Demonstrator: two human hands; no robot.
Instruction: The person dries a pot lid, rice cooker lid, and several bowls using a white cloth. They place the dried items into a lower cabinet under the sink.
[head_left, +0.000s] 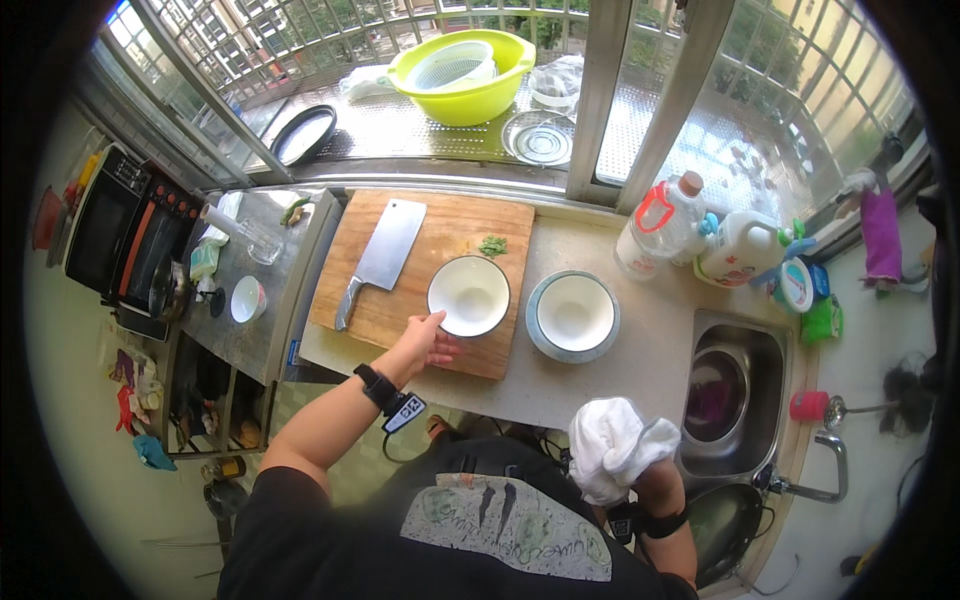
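Note:
My left hand (429, 343) is at the near rim of a white bowl with a dark edge (469, 296), thumb at the rim and fingers below it; whether it grips the bowl I cannot tell. The bowl is over the right part of a wooden cutting board (420, 315). A cleaver (391, 244) lies on the board's left, and chopped green leaves (493, 246) lie behind the bowl. In my right hand (660, 480) is a bunched white cloth (615, 450), held by the counter's front edge. Another white bowl (574, 312) sits in a blue-grey dish (534, 330) right of the board.
A steel sink (780, 375) holding a round pan is at right. Plastic bottles (742, 244) stand behind it. A small bowl (247, 299) and a glass (264, 247) are on the left counter. Beyond the window sill is a green basin (465, 109).

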